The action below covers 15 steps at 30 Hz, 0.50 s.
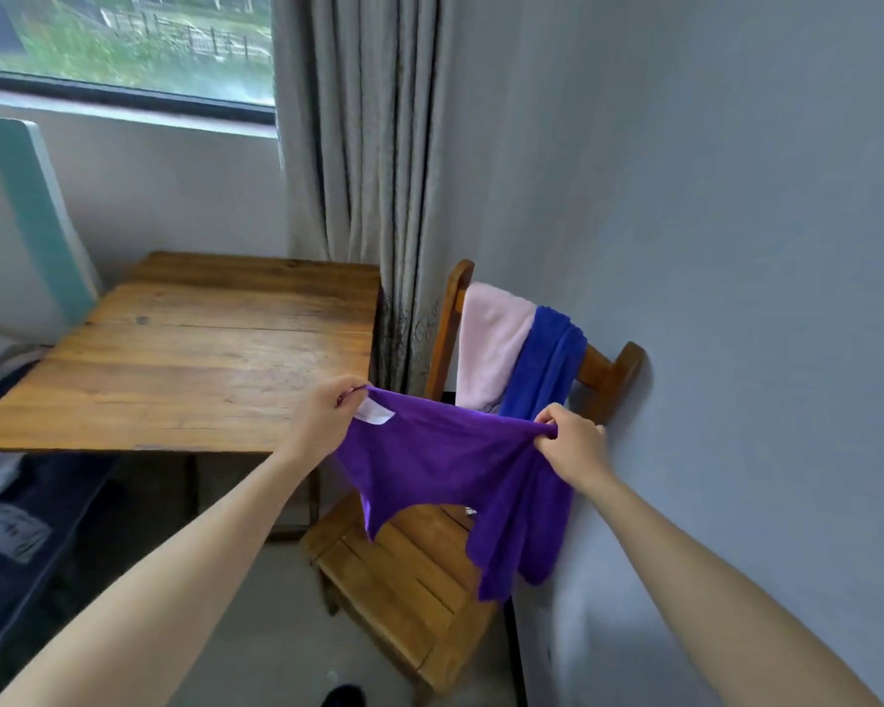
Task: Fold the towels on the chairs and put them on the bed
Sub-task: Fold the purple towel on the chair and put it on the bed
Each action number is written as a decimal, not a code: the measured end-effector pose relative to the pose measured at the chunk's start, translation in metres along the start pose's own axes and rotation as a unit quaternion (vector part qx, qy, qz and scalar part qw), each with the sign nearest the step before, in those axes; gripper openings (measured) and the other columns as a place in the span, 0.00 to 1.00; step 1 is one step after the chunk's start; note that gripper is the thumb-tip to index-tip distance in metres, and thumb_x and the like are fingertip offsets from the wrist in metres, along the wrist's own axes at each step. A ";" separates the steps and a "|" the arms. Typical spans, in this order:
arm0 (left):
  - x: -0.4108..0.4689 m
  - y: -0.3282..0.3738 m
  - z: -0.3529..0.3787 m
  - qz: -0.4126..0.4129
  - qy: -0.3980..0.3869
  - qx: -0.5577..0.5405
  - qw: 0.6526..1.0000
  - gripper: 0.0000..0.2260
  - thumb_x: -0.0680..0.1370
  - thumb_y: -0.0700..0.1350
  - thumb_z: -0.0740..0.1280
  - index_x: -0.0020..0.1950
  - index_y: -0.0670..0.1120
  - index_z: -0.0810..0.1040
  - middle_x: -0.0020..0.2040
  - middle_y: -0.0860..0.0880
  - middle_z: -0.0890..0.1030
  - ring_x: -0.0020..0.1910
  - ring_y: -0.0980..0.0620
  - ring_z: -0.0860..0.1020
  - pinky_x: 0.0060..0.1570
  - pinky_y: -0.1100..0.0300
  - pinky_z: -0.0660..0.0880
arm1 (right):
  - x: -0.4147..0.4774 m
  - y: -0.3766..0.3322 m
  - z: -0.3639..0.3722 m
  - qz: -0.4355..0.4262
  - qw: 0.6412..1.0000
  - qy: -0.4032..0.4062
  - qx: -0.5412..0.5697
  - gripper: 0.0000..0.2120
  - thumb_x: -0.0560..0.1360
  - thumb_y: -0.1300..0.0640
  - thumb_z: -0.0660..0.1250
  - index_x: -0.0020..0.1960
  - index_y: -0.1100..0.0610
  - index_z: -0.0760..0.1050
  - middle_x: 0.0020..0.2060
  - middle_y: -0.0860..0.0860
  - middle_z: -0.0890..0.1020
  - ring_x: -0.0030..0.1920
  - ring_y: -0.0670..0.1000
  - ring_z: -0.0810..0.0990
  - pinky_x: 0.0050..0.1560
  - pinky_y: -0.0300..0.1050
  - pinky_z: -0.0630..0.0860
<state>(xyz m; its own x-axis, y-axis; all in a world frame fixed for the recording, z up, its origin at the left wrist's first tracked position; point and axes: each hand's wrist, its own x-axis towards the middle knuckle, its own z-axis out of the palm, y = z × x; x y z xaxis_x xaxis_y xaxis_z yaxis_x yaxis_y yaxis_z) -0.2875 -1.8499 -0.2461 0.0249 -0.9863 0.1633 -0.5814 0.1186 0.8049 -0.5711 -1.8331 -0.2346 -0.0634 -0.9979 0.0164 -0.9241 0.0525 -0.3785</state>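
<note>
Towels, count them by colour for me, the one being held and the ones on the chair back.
purple towel: 1
pink towel: 1
blue towel: 1
total: 3

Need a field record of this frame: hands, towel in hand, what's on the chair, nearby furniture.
left hand: pinches the purple towel's top edge beside its white label
right hand: grips the opposite top corner, cloth bunched in the fingers
purple towel: spread between both hands over the seat of the chair, lower edge hanging, not folded
pink towel: draped over the chair back
blue towel: draped over the chair back, on the wall side of the pink one
table: wooden, left of the chair
</note>
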 end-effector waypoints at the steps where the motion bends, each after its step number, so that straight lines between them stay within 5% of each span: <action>1: -0.001 0.012 -0.008 0.013 0.012 0.003 1.000 0.10 0.79 0.38 0.59 0.55 0.40 0.79 0.46 0.46 0.79 0.47 0.49 0.75 0.48 0.56 0.71 | -0.002 -0.002 -0.009 -0.005 1.000 0.002 0.016 0.01 0.77 0.58 0.61 0.47 0.55 0.71 0.45 0.51 0.81 0.49 0.54 0.77 0.53 0.45 0.62; 4: 0.000 0.040 -0.026 0.041 0.045 0.003 0.998 0.09 0.79 0.38 0.60 0.53 0.41 0.80 0.45 0.46 0.80 0.45 0.50 0.75 0.41 0.60 0.68 | -0.003 -0.006 -0.030 -0.012 0.998 0.019 0.059 0.03 0.76 0.59 0.63 0.45 0.54 0.70 0.41 0.49 0.77 0.46 0.53 0.76 0.55 0.49 0.68; 9: 0.001 0.062 -0.050 0.082 0.045 0.006 0.996 0.06 0.76 0.39 0.66 0.49 0.41 0.83 0.40 0.42 0.82 0.42 0.45 0.78 0.42 0.57 0.72 | -0.006 -0.007 -0.046 -0.003 0.992 0.010 0.126 0.02 0.75 0.61 0.65 0.47 0.57 0.73 0.41 0.51 0.78 0.44 0.51 0.76 0.45 0.44 0.72; 15: 0.005 0.082 -0.069 0.062 -0.005 -0.003 0.998 0.03 0.72 0.39 0.71 0.41 0.40 0.83 0.32 0.51 0.79 0.34 0.54 0.74 0.37 0.62 0.68 | -0.007 -0.015 -0.041 0.036 0.987 -0.015 0.157 0.04 0.75 0.63 0.64 0.49 0.60 0.76 0.45 0.55 0.79 0.47 0.53 0.77 0.48 0.46 0.75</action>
<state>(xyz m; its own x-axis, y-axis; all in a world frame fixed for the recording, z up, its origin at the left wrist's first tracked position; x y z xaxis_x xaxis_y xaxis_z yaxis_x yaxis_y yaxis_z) -0.2785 -1.8372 -0.1400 -0.0544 -0.9652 0.2557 -0.5753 0.2396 0.7821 -0.5720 -1.8254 -0.1906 -0.1091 -0.9930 -0.0460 -0.7553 0.1129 -0.6456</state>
